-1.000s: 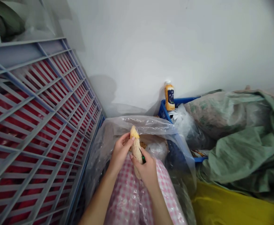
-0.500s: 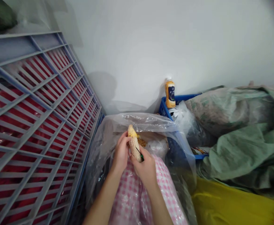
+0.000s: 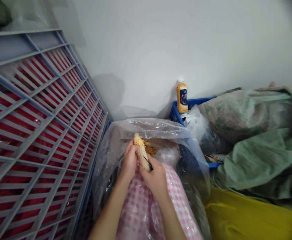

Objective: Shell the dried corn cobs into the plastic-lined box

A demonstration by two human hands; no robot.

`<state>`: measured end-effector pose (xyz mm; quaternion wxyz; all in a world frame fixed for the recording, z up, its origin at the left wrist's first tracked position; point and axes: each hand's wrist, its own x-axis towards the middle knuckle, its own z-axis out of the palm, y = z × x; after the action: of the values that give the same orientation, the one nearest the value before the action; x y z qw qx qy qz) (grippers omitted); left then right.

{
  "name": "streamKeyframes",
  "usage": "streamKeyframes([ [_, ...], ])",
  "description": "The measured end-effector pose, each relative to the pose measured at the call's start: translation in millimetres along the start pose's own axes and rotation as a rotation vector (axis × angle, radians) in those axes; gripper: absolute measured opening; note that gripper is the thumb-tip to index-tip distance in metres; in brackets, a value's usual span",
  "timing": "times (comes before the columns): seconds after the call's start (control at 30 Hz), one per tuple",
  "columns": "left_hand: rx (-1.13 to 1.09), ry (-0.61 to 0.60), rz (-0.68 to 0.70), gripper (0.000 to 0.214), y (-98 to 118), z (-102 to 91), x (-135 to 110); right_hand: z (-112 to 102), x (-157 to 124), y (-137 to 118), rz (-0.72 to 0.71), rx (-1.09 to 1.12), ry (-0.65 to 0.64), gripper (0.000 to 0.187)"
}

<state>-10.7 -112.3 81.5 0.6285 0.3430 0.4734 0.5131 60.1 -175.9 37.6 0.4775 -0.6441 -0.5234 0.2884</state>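
Observation:
My left hand (image 3: 129, 162) is wrapped round a corn cob (image 3: 140, 153), mostly stripped pale, with yellow kernels left at its upper tip. My right hand (image 3: 155, 178) is closed on a small tool with a green handle (image 3: 150, 165), pressed against the cob's lower side. Both hands work over the mouth of a clear plastic bag (image 3: 158, 128), inside which a heap of loose kernels (image 3: 150, 150) shows. A pink checked cloth under clear plastic (image 3: 141, 213) lies beneath my forearms.
A tall grey-blue slatted crate (image 3: 41, 133) with red contents stands at the left. A blue crate (image 3: 177, 116) behind the bag bears an orange bottle (image 3: 182, 96). Green woven sacks (image 3: 258, 143) and a yellow sheet (image 3: 248, 220) fill the right. A white wall is behind.
The cob has tilted and come down slightly toward the bag, and my left hand has closed more tightly round it. The view has shifted a little.

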Motion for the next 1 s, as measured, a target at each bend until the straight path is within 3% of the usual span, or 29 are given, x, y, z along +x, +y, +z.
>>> streamKeyframes([
  [0.43, -0.132, -0.015, -0.031, 0.031, 4.7, -5.2, -3.3, -2.3, -1.1, -6.1, 0.014, -0.064, -0.070, 0.042],
  [0.57, -0.194, -0.140, 0.028, 0.033, 13.3, -9.8, -4.0, -14.5, -2.2, -8.9, -0.025, 0.125, -0.279, 0.040],
  [0.7, -0.349, -0.207, 0.028, 0.019, 24.3, -8.5, -2.5, -26.8, -3.7, -10.3, 0.002, 0.417, -0.504, 0.033],
  [0.83, -0.205, -0.141, 0.064, 0.028, 24.2, -7.1, -5.0, -26.8, -5.1, -9.5, 0.052, 0.513, -0.406, 0.032],
  [1.0, -0.015, -0.074, 0.138, 0.044, 18.6, -10.0, -14.6, -21.4, -5.1, -9.9, 0.042, 0.472, -0.299, 0.027],
])
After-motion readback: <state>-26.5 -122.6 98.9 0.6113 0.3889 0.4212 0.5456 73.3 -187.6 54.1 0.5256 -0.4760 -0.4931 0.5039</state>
